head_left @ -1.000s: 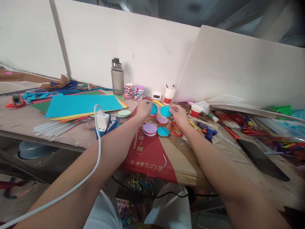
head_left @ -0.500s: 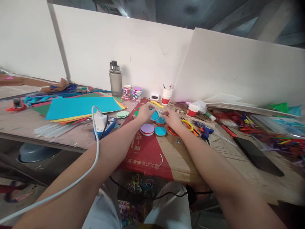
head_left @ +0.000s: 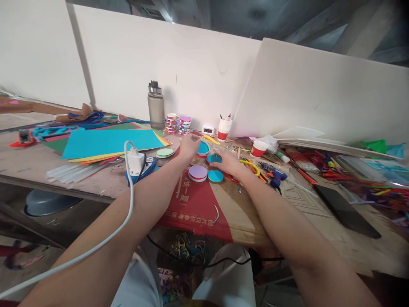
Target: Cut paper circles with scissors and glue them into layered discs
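My left hand (head_left: pixel 189 146) is at the far side of the worktable, its fingers apart beside a blue round disc with a pale rim (head_left: pixel 203 148). That disc lies flat. With thumb and fingers my right hand (head_left: pixel 229 163) grips the right edge of another blue disc (head_left: pixel 214 158). In front of the hands are a purple disc (head_left: pixel 197 173) with a red-and-white edge and a third blue disc (head_left: pixel 215 175). Pale green discs (head_left: pixel 165 152) lie left of my left hand.
Coloured paper sheets (head_left: pixel 108 143), a plugged white adapter (head_left: pixel 136 160) and its cable are at left. A bottle (head_left: pixel 156 106), two stacks of discs (head_left: pixel 178 124) and paper cups (head_left: pixel 224 129) stand behind. At right are a blue glue gun (head_left: pixel 276 177) and a black phone (head_left: pixel 347 211).
The blue disc that my left hand held tilted now lies flat farther back, and the left hand has opened. My right hand has moved left and down onto another blue disc.
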